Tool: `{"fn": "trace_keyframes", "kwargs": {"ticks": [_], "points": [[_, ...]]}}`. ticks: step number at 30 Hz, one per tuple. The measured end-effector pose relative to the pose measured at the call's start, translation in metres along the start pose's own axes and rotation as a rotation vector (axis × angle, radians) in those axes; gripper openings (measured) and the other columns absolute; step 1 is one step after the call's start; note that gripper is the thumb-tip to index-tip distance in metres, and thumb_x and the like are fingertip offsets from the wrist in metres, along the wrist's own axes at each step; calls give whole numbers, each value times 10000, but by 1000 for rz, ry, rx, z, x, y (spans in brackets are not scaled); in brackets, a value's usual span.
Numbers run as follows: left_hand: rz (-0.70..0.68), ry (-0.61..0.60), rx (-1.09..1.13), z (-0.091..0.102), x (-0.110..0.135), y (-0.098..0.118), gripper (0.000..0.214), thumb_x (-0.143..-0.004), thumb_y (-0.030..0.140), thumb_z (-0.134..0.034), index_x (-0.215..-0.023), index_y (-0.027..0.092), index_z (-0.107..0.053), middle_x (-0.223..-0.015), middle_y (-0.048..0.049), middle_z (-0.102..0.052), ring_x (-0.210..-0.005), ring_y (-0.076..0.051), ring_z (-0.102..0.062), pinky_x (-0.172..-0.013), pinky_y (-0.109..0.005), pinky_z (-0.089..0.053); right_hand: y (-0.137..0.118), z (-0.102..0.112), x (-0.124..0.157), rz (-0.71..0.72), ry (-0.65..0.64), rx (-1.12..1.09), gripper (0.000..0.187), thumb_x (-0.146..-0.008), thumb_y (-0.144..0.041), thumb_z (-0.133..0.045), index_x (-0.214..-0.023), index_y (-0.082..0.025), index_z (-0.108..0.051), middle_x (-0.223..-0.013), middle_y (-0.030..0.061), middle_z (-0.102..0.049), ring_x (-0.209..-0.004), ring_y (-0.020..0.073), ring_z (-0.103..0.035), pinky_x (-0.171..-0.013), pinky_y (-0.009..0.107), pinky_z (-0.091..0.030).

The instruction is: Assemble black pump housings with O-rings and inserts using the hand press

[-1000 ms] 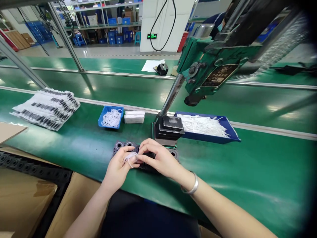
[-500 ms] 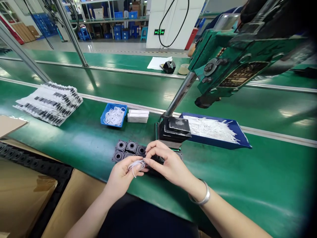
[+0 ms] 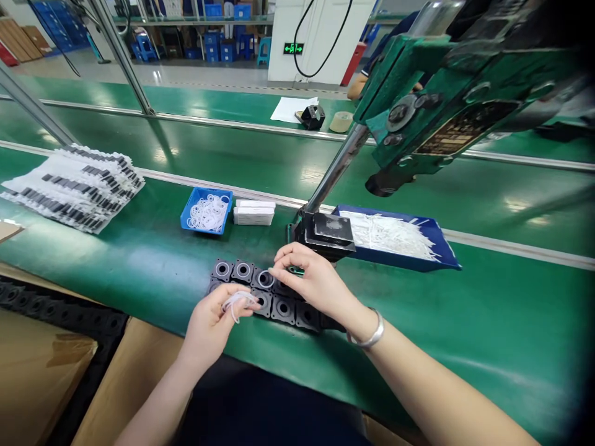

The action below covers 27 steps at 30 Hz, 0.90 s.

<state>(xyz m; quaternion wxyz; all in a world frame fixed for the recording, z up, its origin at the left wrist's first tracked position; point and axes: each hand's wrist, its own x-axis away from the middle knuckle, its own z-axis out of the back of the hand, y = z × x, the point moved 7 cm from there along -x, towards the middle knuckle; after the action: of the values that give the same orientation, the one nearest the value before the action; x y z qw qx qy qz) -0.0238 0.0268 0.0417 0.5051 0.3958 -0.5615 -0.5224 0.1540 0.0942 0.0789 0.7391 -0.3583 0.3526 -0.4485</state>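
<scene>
My left hand (image 3: 209,322) is closed around a loose bunch of thin white rings (image 3: 238,303), just in front of two rows of square black parts (image 3: 283,308) with round holes. My right hand (image 3: 316,282) pinches a single white ring (image 3: 264,286) between thumb and fingertips, over a black part in the back row. Two black parts to the left in that row carry a pale ring around the hole. Part of the rows lies hidden under my hands.
A blue bin (image 3: 183,220) holds many white rings, beside white blocks (image 3: 254,214). A green press (image 3: 418,118) overhangs from the right, its black base (image 3: 325,232) behind my right hand. Behind it a dark blue tray (image 3: 446,254) holds white strips. Stacked white-and-black pieces (image 3: 79,186) lie left.
My hands have moved apart. The right one has carried a white ring away from the bunch to a back-row black part; the left has shifted left. The view has moved slightly.
</scene>
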Motion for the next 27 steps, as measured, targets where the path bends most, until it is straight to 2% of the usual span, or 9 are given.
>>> {"fn": "trace_keyframes", "kwargs": {"ticks": [2, 4, 7, 9, 12, 15, 19, 24, 27], "points": [[-174, 74, -266, 11, -1, 11, 208, -1001, 302, -495, -1104, 195, -641, -1056, -68, -740, -989, -193, -723, -902, -341, -595, 12, -9, -4, -32, -71, 31, 168, -874, -192, -693, -711, -183, -652, -919, 33, -627, -852, 168, -620, -835, 323, -495], [-400, 90, -523, 11, -1, 21, 207, -1002, 216, -480, -1147, 194, -626, -1132, -83, -730, -1053, -191, -706, -941, -341, -581, 20, -17, -7, -43, -98, 75, 179, -863, -152, -696, -694, -175, -643, -912, 36, -625, -857, 171, -624, -837, 326, -497], [-726, 10, -763, -7, 3, 24, 234, -978, 95, -473, -1162, 172, -594, -1219, -108, -707, -1198, -209, -644, -1053, -406, -526, 22, -23, -10, -24, -80, 146, 161, -860, -125, -695, -717, -169, -638, -919, 43, -617, -860, 176, -624, -833, 331, -506], [-824, -59, -890, -21, 3, 19, 249, -968, 52, -452, -1149, 157, -588, -1241, -119, -697, -1245, -224, -613, -1095, -467, -490, 21, -24, -11, -5, -71, 184, 151, -861, -117, -696, -734, -165, -631, -929, 47, -614, -862, 178, -621, -831, 334, -511], [-860, -98, -1023, -32, 2, 16, 269, -968, 31, -410, -1148, 133, -582, -1243, -143, -692, -1239, -242, -617, -1083, -510, -494, 19, -23, -11, 14, -59, 232, 136, -858, -108, -703, -767, -161, -617, -925, 51, -609, -863, 186, -615, -825, 337, -520], [-881, -111, -1065, -35, 2, 19, 287, -964, 16, -385, -1150, 122, -577, -1244, -153, -689, -1254, -248, -605, -1079, -513, -498, 16, -20, -6, 66, -57, 275, 66, -895, -100, -653, -922, -157, -636, -957, 61, -614, -890, 196, -616, -832, 342, -531], [-885, -163, -1108, -38, 1, 20, 297, -960, 0, -362, -1136, 113, -573, -1253, -154, -684, -1275, -260, -587, -1088, -530, -483, 8, -22, 9, 212, -115, 440, 282, -951, -43, -480, -1129, -174, -657, -1126, 104, -609, -985, 221, -613, -882, 386, -537], [-827, -209, -1108, -38, -2, 13, 311, -964, 2, -352, -1156, 116, -569, -1306, -157, -655, -1330, -277, -534, -1116, -559, -440, 3, -20, 31, 286, -132, 675, 389, -904, -5, -496, -1237, -144, -645, -1223, 155, -588, -1067, 294, -567, -918, 474, -522], [-770, -190, -971, -34, -2, 16, 309, -970, 23, -369, -1151, 144, -587, -1300, -145, -661, -1311, -272, -555, -1124, -557, -429, -7, -7, 36, 321, -110, 698, 403, -919, -10, -462, -1278, -119, -609, -1290, 187, -559, -1153, 326, -531, -959, 512, -495]]}}
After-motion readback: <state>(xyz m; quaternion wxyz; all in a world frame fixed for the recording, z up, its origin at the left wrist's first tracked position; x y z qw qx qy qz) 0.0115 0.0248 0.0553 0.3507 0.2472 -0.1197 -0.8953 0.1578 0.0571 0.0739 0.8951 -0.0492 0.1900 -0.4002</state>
